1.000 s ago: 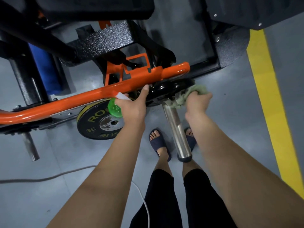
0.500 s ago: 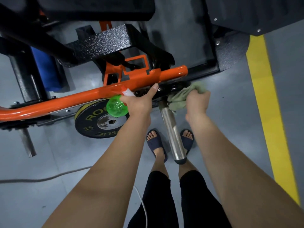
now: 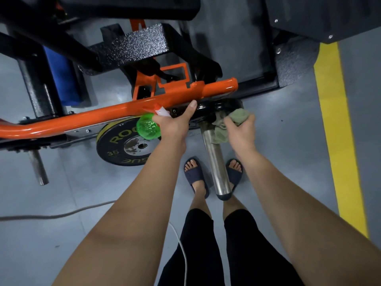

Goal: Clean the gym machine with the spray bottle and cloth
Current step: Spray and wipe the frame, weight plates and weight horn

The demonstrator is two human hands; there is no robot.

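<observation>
I look down over the orange bar (image 3: 123, 114) of the gym machine (image 3: 140, 46); it runs from the left edge up to the right and its paint is glossy. My left hand (image 3: 173, 124) is just below the bar. Its fingers are curled around the neck of the green spray bottle (image 3: 148, 126), and the thumb is stretched out with its tip touching the underside of the bar. The white and red nozzle lies against the bar.

Under the right end of the bar, my right hand (image 3: 239, 129) grips the grey-green cloth (image 3: 233, 120) with closed fingers. It presses the cloth on the upper end of the steel sleeve (image 3: 216, 159), which points from the bar down toward my feet in dark sandals (image 3: 195, 176).

Below the middle of the bar, a black weight plate (image 3: 123, 149) with yellow letters and "35" lies behind the bottle. A thin steel peg (image 3: 38, 170) hangs below the left part of the bar.

The floor (image 3: 61, 244) is grey, smooth and a little shiny. A yellow stripe (image 3: 340, 141) is painted on it well to the right of the bar's end. A pale cable (image 3: 51, 215) lies on the floor far below the bar. Above the bar's left part is a blue pad (image 3: 61, 79).
</observation>
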